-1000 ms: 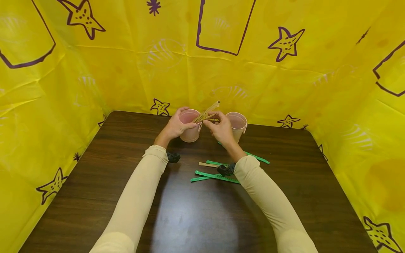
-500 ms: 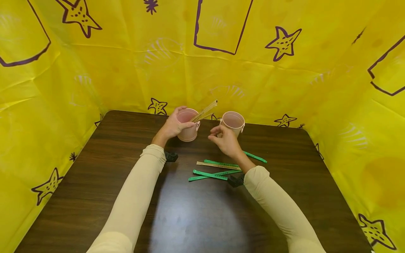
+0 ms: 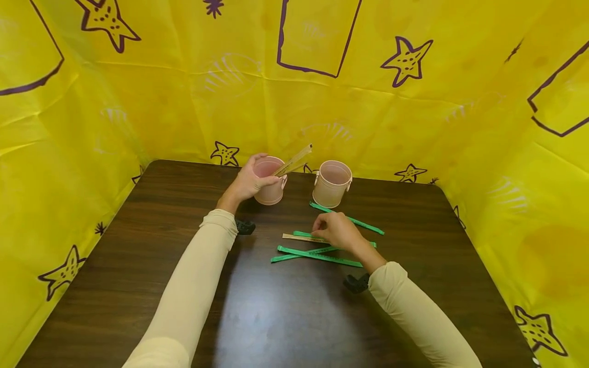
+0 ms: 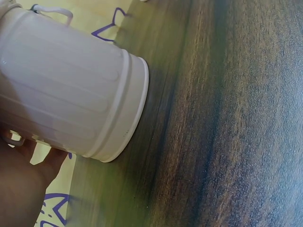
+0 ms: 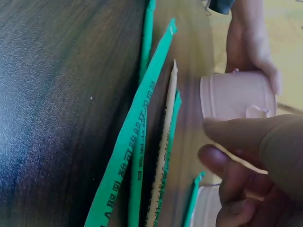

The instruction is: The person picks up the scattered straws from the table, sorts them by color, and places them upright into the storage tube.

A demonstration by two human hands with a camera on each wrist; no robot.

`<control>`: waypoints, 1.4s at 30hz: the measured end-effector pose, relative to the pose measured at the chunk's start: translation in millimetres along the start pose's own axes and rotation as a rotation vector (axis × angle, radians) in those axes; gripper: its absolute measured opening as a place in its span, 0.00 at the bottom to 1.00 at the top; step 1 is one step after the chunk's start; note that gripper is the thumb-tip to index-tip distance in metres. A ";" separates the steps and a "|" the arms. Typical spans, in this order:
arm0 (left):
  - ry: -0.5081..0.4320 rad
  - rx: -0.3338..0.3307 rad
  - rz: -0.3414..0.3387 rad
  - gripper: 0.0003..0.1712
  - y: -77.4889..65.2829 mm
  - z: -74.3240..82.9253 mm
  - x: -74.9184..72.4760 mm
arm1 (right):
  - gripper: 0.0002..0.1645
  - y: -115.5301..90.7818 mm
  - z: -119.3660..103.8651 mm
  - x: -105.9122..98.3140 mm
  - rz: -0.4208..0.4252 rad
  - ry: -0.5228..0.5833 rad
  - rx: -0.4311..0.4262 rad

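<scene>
My left hand (image 3: pixel 247 180) grips the left pink bucket (image 3: pixel 269 196) near its rim, the thumb lying across the rim. Several tan, narrow paper packets (image 3: pixel 294 161) lean out of that bucket's right side. Over the table, my right hand (image 3: pixel 342 232) is above a group of long printed packets. Its fingers are loosely bent, and the right wrist view shows a gap between thumb and forefinger with nothing in it. Below lie one tan packet (image 5: pixel 163 142) and a green packet (image 5: pixel 176 109) side by side. Two other green packets (image 5: pixel 120 151) cross each other nearer the person.
A second pink bucket (image 3: pixel 327 197) with small side handles stands to the right of the first. One green packet (image 3: pixel 365 225) lies slanted in front of it. The dark wooden table (image 3: pixel 161 230) meets a yellow patterned cloth (image 3: pixel 253 112) at its back edge.
My right hand has let go of the tan packets at the left bucket and moved down and toward the person, over the packets on the table. The left hand keeps its grip on the bucket.
</scene>
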State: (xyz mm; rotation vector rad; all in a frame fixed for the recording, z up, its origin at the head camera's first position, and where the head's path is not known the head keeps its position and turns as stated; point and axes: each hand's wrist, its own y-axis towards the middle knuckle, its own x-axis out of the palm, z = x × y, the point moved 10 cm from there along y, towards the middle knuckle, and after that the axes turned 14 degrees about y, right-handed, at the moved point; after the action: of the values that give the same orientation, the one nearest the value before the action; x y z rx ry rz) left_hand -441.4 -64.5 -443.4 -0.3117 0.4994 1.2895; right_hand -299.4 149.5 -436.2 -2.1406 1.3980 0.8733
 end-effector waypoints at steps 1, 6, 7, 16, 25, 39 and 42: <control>-0.002 0.000 0.002 0.52 -0.4 -0.1 -0.9 | 0.04 -0.7 -1.8 1.8 -0.007 -0.025 -0.006; -0.019 -0.004 0.003 0.52 -0.5 -0.8 -1.6 | 0.03 -2.5 1.5 10.0 -0.015 -0.121 0.032; -0.025 -0.006 0.004 0.52 -0.4 -1.0 -1.5 | 0.04 -2.4 4.2 12.0 -0.017 -0.135 0.049; -0.042 -0.012 0.003 0.52 -1.1 -1.3 -1.6 | 0.05 1.1 14.9 23.5 -0.020 -0.206 0.112; -0.021 -0.019 -0.004 0.53 -1.7 -1.4 -1.4 | 0.03 1.9 9.6 23.3 -0.028 -0.165 0.043; -0.018 -0.015 0.006 0.52 -2.3 1.0 -1.9 | 0.09 11.9 -40.3 -28.9 0.115 0.276 -0.151; -0.010 -0.021 0.008 0.52 -3.1 0.9 -2.3 | 0.15 12.0 -46.5 -40.6 0.162 0.370 -0.179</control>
State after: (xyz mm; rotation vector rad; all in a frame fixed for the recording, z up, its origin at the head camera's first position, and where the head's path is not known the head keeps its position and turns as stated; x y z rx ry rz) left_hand -438.7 -66.8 -441.6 -0.3211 0.4793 1.3042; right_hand -309.8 140.4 -374.8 -2.4444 1.7512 0.7053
